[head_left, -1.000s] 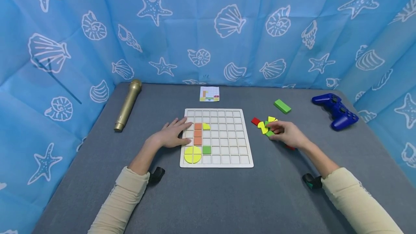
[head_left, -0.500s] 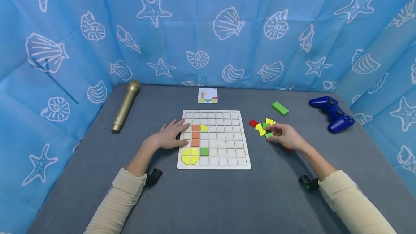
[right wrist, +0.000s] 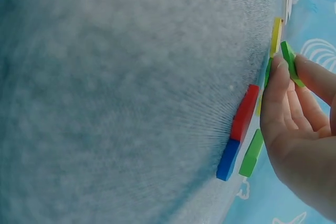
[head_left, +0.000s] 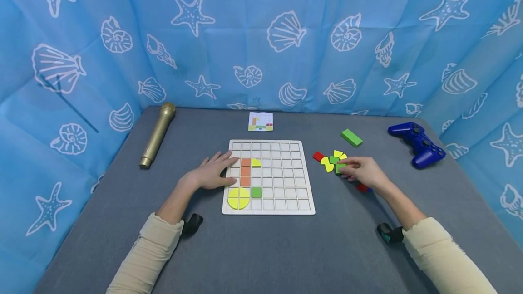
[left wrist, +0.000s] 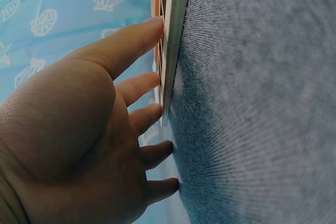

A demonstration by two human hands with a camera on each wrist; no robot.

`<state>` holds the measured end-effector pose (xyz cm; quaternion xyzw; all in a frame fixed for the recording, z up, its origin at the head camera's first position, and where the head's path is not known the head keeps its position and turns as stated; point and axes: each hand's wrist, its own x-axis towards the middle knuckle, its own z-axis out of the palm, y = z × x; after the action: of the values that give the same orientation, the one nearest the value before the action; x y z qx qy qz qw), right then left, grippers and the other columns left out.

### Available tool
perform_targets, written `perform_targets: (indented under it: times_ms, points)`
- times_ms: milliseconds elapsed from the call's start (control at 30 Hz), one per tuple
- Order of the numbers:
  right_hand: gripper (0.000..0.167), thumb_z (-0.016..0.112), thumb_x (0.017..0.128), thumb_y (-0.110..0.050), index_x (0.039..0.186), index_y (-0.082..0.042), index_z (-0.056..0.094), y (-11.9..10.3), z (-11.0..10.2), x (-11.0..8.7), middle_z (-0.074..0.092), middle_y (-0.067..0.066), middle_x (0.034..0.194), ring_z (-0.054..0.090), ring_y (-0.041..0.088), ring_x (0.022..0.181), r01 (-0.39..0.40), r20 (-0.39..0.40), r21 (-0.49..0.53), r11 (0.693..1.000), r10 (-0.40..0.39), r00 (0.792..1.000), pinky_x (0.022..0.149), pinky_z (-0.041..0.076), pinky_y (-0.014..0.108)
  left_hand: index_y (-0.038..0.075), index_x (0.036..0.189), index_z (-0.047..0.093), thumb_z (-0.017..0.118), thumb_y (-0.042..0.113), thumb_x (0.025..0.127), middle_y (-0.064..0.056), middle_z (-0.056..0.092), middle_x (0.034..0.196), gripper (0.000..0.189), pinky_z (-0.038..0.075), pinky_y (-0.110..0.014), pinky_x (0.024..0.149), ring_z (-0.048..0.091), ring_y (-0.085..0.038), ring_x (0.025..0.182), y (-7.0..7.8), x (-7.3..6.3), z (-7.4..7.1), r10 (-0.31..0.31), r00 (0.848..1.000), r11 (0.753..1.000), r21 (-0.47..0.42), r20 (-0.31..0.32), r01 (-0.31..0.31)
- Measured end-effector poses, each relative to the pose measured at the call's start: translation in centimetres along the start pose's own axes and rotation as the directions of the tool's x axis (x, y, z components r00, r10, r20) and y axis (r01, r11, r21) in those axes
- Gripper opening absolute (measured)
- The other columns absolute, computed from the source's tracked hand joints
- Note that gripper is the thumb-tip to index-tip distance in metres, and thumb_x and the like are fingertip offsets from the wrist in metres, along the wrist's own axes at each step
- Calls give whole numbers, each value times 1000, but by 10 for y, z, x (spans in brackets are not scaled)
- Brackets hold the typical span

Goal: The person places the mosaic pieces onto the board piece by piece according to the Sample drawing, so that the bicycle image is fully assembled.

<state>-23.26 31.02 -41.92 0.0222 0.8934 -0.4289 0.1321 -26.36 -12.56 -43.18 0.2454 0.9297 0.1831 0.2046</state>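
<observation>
My left hand (head_left: 214, 170) rests its spread fingers on the left edge of a white grid board (head_left: 308, 211). In the left wrist view, the thumb and nearby fingertips touch the board's rim (left wrist: 176, 40). The board holds a column of orange squares (head_left: 245, 171), a yellow circle made of quarter pieces (head_left: 239, 198), a lone yellow quarter piece (head_left: 256, 163) and a green square (head_left: 256, 192). To the right, my right hand (head_left: 363, 171) pinches a green square tile (right wrist: 290, 62) between thumb and finger, tilted, above a loose pile of yellow pieces (head_left: 327, 164) and other tiles.
A red tile (head_left: 318, 156) lies left of the pile; another red tile (right wrist: 245, 114) and a blue piece (right wrist: 228, 160) lie under the hand. Farther back are a green block (head_left: 351, 137), a blue game controller (head_left: 417, 144), a pattern card (head_left: 260, 121) and a gold microphone (head_left: 157, 135).
The right hand has picked up a green square tile from the pile and drawn slightly to the right. The left hand keeps its place on the board. The head view has shifted a little.
</observation>
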Motion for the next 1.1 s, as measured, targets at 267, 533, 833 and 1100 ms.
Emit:
perform_targets:
  times_ms: [267, 533, 833, 1100]
  points:
    - [45, 60, 96, -18, 134, 5, 51, -6, -1, -4, 61, 22, 117, 66, 18, 91, -50, 47, 172, 984, 43, 998, 81, 53, 31, 14, 153, 24, 57, 41, 95, -11, 9, 158, 72, 4, -58, 110, 2, -37, 143, -1, 0, 0, 4, 1000, 1000, 1, 1, -4]
    - [46, 63, 94, -17, 132, 6, 52, -12, 12, -4, 65, 18, 113, 67, 18, 90, -10, 79, 217, 976, -7, 997, 79, 54, 31, 14, 153, 24, 56, 41, 95, -12, 9, 158, 71, 3, -59, 110, 2, -37, 143, -2, 0, 0, 17, 1000, 1000, -2, 3, -17]
    - [43, 65, 93, -15, 127, 8, 54, -25, 30, -5, 69, 17, 102, 67, 20, 87, 20, 128, 245, 969, -53, 990, 75, 55, 33, 14, 153, 25, 56, 41, 95, -12, 10, 158, 71, 4, -59, 110, 2, -37, 143, -1, 0, -1, 15, 1000, 1000, 1, -1, -15]
    - [41, 65, 92, -13, 127, 8, 56, -34, 45, -5, 69, 16, 102, 66, 20, 85, 22, 166, 236, 971, -63, 984, 75, 55, 32, 13, 152, 25, 56, 41, 95, -13, 10, 158, 71, 4, -59, 109, 3, -38, 142, 1, -2, -3, 16, 1000, 1000, -2, 1, -16]
